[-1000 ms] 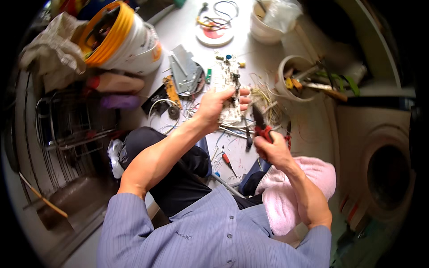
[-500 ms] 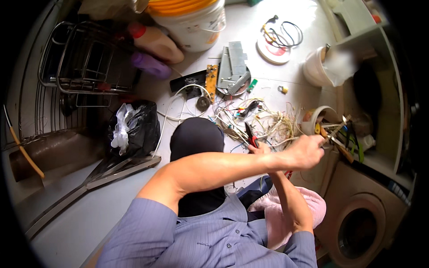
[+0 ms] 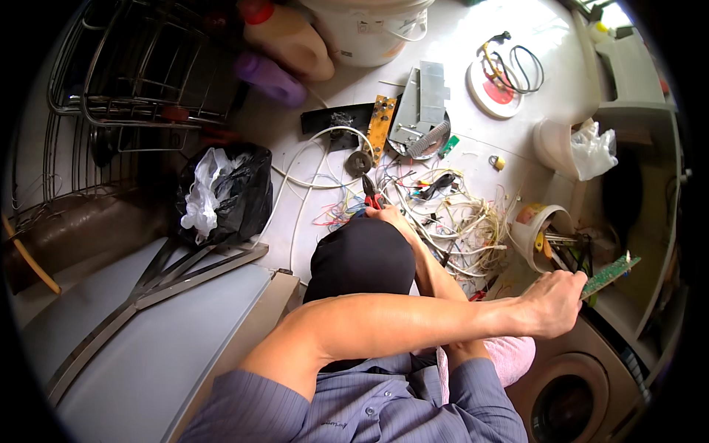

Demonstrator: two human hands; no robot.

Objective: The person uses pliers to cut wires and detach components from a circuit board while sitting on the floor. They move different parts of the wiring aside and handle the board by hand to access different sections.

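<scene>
My left arm reaches across to the right. There my left hand point(image 3: 552, 304) is closed on one end of a narrow green circuit board point(image 3: 611, 276), which sticks out to the right past the fingers. My right arm passes beneath the left one. My right hand point(image 3: 387, 215) sits beyond my dark-clad knee point(image 3: 363, 258), closed round red-and-black pliers point(image 3: 373, 195) whose jaws point away from me. Beside the pliers lies a tangle of cut cables and thin wires point(image 3: 461, 225). A round dark metal piece point(image 3: 359, 163) rests just past the jaws.
At right stand a tipped tub of tools point(image 3: 526, 221), a white bucket with a plastic bag point(image 3: 555, 144) and a washing machine point(image 3: 532, 369). Far off lie grey metal plates point(image 3: 422, 96) and an orange-brown board point(image 3: 381, 125). At left are a black bag point(image 3: 247, 192) and a wire rack point(image 3: 136, 118).
My left hand has moved right and nearer; the green board now shows in it. My right hand has carried the pliers left, from the wires to beyond my knee. The view has shifted.
</scene>
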